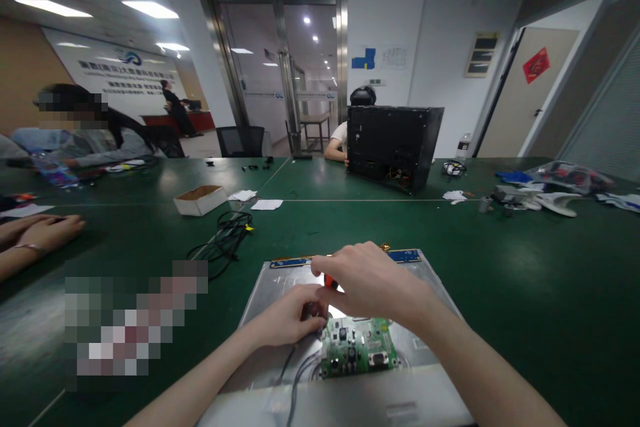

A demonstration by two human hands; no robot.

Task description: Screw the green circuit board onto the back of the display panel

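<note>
Can read "大数据科技" on the wall sign (131, 75) far ahead-left of the left hand (295, 315) and "福" on the red diamond door decoration (537, 66) far ahead-right of the right hand (361, 278).

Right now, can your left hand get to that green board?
Probably yes. The left hand is right by the far left corner of the green board, and the right hand, holding something orange, leaves most of it uncovered.
</note>
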